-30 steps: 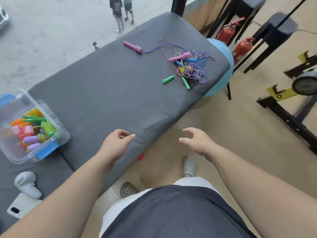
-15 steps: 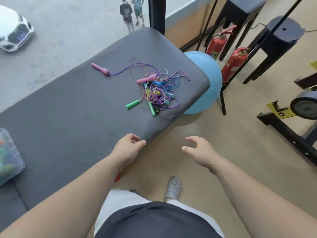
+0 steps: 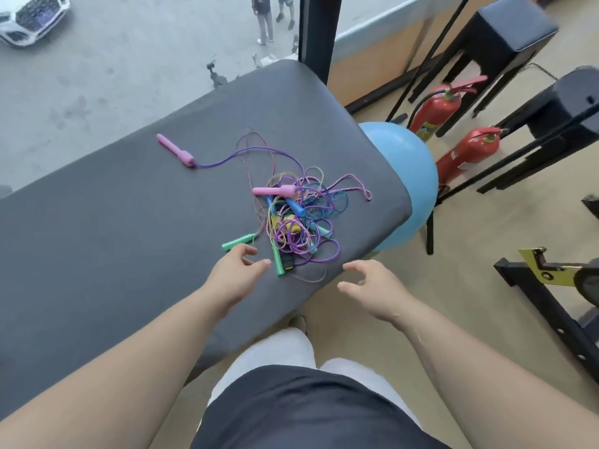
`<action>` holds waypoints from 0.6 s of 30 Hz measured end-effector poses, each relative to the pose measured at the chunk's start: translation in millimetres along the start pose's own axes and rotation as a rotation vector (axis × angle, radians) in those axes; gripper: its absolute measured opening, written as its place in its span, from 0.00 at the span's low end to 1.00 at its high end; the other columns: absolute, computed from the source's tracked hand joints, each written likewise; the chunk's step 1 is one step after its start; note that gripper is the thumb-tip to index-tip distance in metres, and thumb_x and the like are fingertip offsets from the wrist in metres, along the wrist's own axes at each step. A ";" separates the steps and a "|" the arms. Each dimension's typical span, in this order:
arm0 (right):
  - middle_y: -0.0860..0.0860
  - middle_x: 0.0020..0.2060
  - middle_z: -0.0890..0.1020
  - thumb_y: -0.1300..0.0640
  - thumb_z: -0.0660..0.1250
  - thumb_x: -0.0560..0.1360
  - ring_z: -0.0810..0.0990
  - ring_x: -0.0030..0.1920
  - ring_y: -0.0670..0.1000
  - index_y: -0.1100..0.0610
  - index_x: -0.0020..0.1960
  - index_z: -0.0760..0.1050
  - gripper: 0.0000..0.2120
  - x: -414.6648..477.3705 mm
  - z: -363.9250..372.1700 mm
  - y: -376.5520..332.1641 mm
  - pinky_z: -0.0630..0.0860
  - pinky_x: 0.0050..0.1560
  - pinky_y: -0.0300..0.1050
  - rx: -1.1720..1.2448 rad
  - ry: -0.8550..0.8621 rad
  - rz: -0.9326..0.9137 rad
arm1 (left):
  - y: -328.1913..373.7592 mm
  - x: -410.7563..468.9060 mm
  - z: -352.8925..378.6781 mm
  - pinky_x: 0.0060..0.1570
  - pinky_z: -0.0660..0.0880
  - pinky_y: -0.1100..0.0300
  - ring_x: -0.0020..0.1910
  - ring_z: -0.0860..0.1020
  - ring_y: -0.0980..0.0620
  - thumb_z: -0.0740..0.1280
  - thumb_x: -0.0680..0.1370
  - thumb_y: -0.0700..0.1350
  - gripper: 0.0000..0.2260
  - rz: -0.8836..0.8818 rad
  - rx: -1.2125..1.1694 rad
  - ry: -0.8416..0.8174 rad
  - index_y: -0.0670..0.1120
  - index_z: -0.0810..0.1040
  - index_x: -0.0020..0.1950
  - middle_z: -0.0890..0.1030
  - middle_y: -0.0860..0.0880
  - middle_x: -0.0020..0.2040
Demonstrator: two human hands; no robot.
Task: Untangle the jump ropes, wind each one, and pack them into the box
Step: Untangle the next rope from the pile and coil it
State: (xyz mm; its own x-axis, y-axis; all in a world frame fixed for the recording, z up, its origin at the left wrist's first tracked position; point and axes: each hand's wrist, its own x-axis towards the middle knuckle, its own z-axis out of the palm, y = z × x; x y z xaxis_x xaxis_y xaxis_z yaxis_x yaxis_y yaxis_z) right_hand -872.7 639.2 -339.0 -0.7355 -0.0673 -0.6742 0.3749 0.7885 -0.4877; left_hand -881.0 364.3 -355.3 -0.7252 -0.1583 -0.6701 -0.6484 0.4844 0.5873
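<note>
grey padding covers a long bench in a gym corner, with a blue exercise ball tucked under its far end and two red fire extinguishers on the floor beyond. near that end lies the tangle of jump ropes: purple, blue and speckled cords looped over one another, with blue and yellow handles buried inside. one pink handle lies well apart from the heap, joined to it by a purple cord. a second pink handle rests on top.

the left hand hovers just beside a green handle that sticks out on the near side. its fingers are apart and loosely bent, gripping nothing. the right hand hangs over the bench's edge near the heap, fingers spread and empty too. the box is out of view.

this looks like the start of untangling, as nothing in this heap is freed or wound. the next move likely calls for pinching one loose handle, the green one being closest. the other hand would pin the heap so the cord draws out without tightening knots.
</note>
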 end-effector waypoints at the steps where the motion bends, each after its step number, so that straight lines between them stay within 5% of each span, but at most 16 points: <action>1: 0.49 0.65 0.75 0.46 0.70 0.75 0.79 0.57 0.50 0.49 0.69 0.74 0.24 15.4 -11.6 -6.3 0.75 0.62 0.47 -0.022 0.004 -0.002 | 10.9 12.1 -1.3 0.48 0.76 0.55 0.46 0.79 0.49 0.71 0.78 0.56 0.17 -0.008 -0.001 -0.001 0.53 0.75 0.63 0.80 0.50 0.51; 13: 0.52 0.62 0.78 0.49 0.68 0.76 0.77 0.61 0.57 0.52 0.67 0.75 0.20 202.8 -56.4 -104.2 0.75 0.59 0.50 -0.178 0.001 -0.136 | 94.7 138.2 -13.2 0.58 0.72 0.56 0.63 0.75 0.47 0.70 0.78 0.51 0.24 0.083 0.280 -0.019 0.51 0.70 0.73 0.74 0.46 0.68; 18: 0.53 0.49 0.80 0.47 0.65 0.76 0.77 0.53 0.60 0.52 0.51 0.76 0.09 276.0 -21.2 -112.4 0.76 0.52 0.53 -0.375 -0.157 -0.179 | 89.8 182.9 3.9 0.66 0.72 0.48 0.65 0.75 0.43 0.69 0.78 0.47 0.29 0.018 0.319 -0.112 0.53 0.65 0.78 0.68 0.47 0.75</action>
State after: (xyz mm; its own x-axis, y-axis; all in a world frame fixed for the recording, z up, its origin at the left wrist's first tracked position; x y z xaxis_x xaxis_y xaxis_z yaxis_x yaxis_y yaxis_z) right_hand -1129.9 545.0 -458.5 -0.6649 -0.2923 -0.6874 -0.0028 0.9212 -0.3890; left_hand -1071.0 382.2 -426.8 -0.6943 -0.0602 -0.7172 -0.5181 0.7336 0.4399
